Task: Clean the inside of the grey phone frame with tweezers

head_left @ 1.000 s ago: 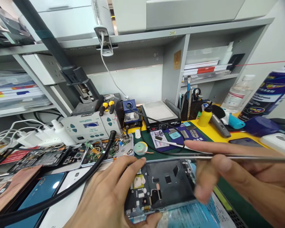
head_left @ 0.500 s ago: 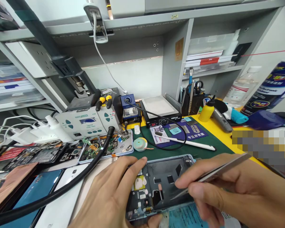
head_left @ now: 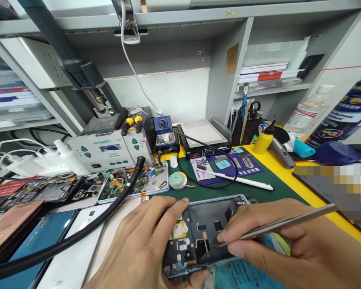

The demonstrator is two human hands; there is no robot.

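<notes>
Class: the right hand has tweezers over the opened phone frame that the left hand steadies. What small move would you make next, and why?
Probably lower the tweezers a touch onto the part inside the phone frame. Their tip sits just over the dark inner plate, pinched in the right hand, while the left hand grips the frame's edge, so it looks steadied.

Opened phone frame (head_left: 210, 233) lies flat; steel tweezers (head_left: 276, 226) angled over it.

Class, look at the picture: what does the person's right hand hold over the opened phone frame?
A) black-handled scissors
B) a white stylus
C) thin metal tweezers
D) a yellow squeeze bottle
C: the right hand pinches thin silver metal tweezers, tips down on the opened, dark, blue-edged phone frame.
</notes>
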